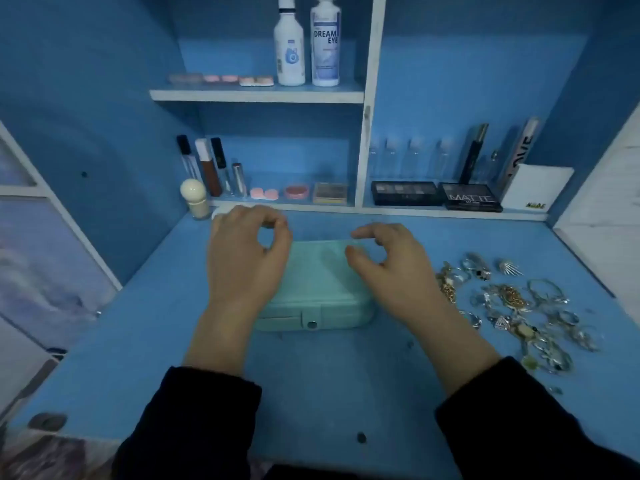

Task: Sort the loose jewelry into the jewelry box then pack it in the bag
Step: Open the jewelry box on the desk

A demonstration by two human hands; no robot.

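Loosely curled, empty hands (246, 258) (393, 268) hover over jewelry box (320, 285); bottle (325, 43) reads DREAM EYE.

Desk (145, 323) open left of jewelry box (318, 292); loose jewelry (519, 306) blocks right.

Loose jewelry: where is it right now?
Head view, right side: the loose jewelry lies spread on the blue desk, just right of the closed mint jewelry box and the right hand.
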